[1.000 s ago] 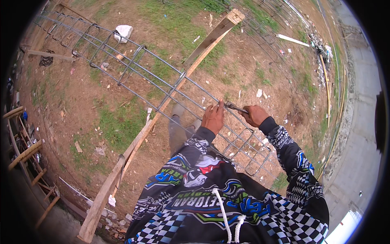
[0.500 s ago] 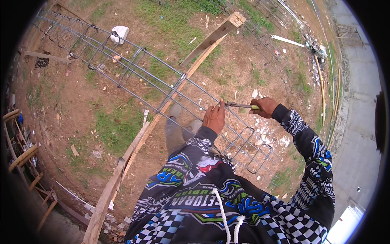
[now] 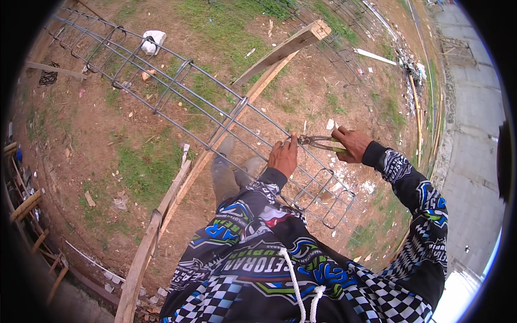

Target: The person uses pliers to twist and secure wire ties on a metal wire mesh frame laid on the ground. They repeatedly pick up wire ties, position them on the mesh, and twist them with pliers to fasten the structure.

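Observation:
My right hand holds a pair of pincers with green-covered handles, spread apart. Their jaws meet the upper long bar of a rebar cage, right beside the fingertips of my left hand. The left fingers are bent round the steel there; how much lies beneath them is hidden. Square stirrups sit around the long bars to the right of that hand. Any tie wire at the jaws is too small to make out.
The cage rests across a wooden crosspiece between wooden posts. My feet stand below the bars. A white block lies at upper left, bamboo poles at far left. Concrete paving runs along the right.
The pincers' handles, close together before, have spread apart in my right hand. The jaws stay by my left fingers, and the left hand has barely moved.

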`<state>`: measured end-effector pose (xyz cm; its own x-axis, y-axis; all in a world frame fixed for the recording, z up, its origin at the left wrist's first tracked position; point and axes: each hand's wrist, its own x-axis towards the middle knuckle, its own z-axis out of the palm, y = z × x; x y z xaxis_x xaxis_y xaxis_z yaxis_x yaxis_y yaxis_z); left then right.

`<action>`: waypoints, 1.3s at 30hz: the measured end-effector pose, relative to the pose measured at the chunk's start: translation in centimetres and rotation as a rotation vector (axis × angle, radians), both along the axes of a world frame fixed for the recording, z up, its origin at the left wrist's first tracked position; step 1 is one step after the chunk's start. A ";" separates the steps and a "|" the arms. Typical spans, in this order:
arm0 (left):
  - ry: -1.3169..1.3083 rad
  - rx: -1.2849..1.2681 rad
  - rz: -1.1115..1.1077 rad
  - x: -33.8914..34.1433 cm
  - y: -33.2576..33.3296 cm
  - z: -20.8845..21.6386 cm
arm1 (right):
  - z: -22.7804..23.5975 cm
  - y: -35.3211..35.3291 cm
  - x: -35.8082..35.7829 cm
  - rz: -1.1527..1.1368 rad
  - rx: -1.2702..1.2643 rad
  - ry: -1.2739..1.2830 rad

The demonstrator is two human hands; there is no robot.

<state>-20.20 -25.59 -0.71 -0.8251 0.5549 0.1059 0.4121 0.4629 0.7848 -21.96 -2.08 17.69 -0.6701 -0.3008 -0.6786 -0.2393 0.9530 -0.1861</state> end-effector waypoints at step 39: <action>0.019 0.016 -0.010 -0.4 -0.1 0.2 | 2.6 0.3 -4.6 0.481 0.127 0.381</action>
